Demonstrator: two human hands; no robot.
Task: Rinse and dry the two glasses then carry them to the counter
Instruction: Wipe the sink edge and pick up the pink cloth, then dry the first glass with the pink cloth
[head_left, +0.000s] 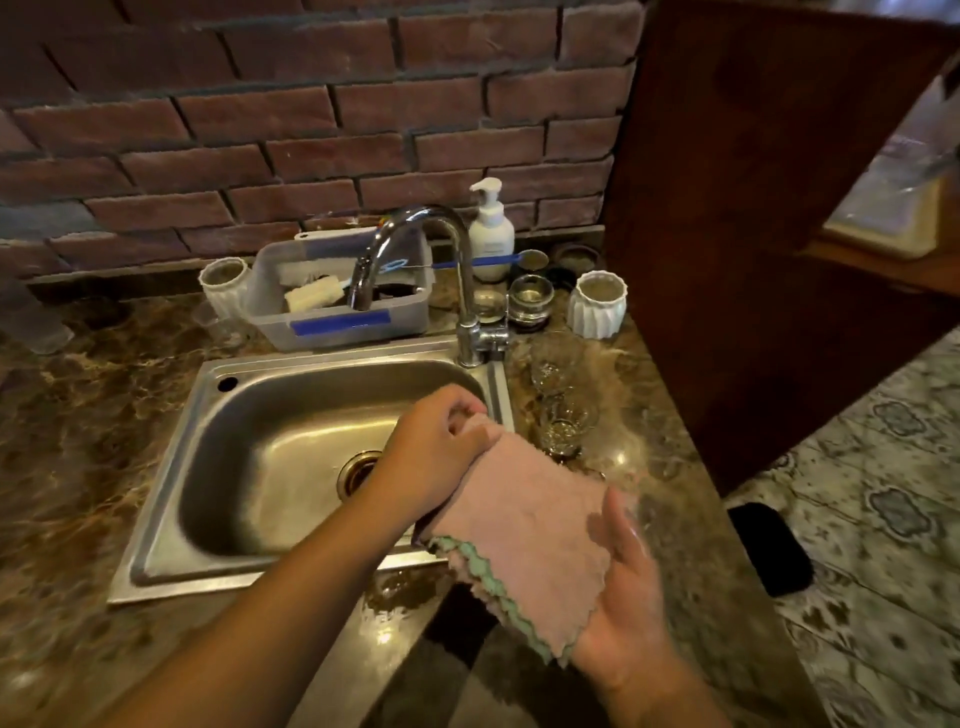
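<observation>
Two clear glasses stand on the marble counter right of the sink: the far glass (551, 368) and the near glass (566, 423). A pink cloth (530, 525) with a green scalloped edge hangs over the sink's right front corner. My left hand (436, 457) pinches the cloth's upper corner. My right hand (623, 587) lies palm-up under the cloth's lower right part, fingers spread against it. Neither hand touches a glass. The near glass sits just beyond the cloth's top edge.
A steel sink (260, 415) with a chrome tap (415, 260) takes the middle. Behind it are a plastic bin (337, 306), a soap pump (491, 223), two white ribbed cups (597, 304), small jars. A dark wooden panel (753, 208) stands at right, with patterned floor (883, 493) below.
</observation>
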